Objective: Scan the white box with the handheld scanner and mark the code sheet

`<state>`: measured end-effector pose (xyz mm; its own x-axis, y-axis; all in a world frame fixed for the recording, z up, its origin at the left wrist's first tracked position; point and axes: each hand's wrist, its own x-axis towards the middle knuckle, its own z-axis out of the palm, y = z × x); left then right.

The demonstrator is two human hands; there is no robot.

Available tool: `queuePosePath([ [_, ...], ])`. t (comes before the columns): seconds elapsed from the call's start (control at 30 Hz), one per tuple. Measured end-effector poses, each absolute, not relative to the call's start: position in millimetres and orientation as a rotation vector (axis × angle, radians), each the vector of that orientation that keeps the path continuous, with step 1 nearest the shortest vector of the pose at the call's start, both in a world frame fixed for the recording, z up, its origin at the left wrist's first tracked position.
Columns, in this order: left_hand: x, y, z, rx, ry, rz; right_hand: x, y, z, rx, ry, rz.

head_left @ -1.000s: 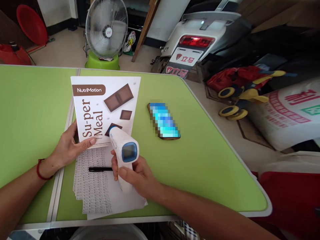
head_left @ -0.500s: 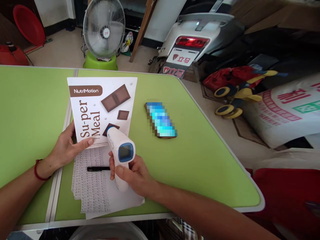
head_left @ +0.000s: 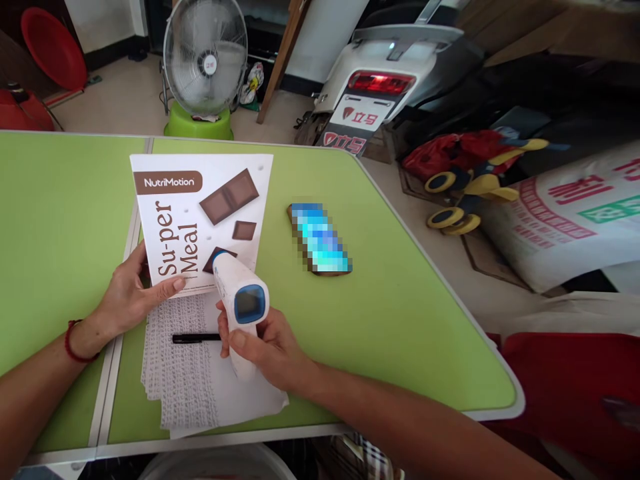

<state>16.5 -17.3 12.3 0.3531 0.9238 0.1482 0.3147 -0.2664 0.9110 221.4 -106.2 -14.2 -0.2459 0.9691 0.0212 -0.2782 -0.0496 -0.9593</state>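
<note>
My left hand point(head_left: 137, 290) grips the lower left edge of a white box point(head_left: 220, 150), its thumb on the front. The box front reads "NutriMotion Su-per Meal" and shows chocolate pieces; it stands tilted up. Wrapped in my right hand point(head_left: 270, 347) is a white and blue infrared thermometer gun point(head_left: 243, 287). Its blue nose overlaps the lower right of the box front; whether they touch I cannot tell. The small screen facing me looks dark. Beneath both lie sheets of handwritten paper point(head_left: 185, 393) with a black pen point(head_left: 195, 338) across them, partly hidden by my right fingers.
A phone point(head_left: 320, 239) with a blurred screen lies right of the box on the green table point(head_left: 400, 320). Beyond the table stand a fan point(head_left: 207, 60) on a green stool, a scooter point(head_left: 380, 80) and a filled sack point(head_left: 565, 207). A red chair point(head_left: 570, 373) is at the right.
The whole view has shifted very slightly. Both hands, the box and the thermometer keep nearly the same places relative to each other.
</note>
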Motion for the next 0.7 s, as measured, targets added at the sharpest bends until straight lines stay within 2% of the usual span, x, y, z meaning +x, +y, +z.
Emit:
queuePosePath([
  [0.4,11.1,-16.1,13.1,1.643,1.120,0.984,230.7,-103.8,-7.7,-0.878,-1.258,1.429],
  [0.53,8.1,-15.0,8.1,1.603,1.092,1.129,252.2,-99.8,-6.4,-1.087,-1.401,1.111],
  [0.7,5.6,-15.2,-3.4,1.602,1.199,1.303,298.8,-86.9,-23.8,-1.469,-1.736,0.425],
])
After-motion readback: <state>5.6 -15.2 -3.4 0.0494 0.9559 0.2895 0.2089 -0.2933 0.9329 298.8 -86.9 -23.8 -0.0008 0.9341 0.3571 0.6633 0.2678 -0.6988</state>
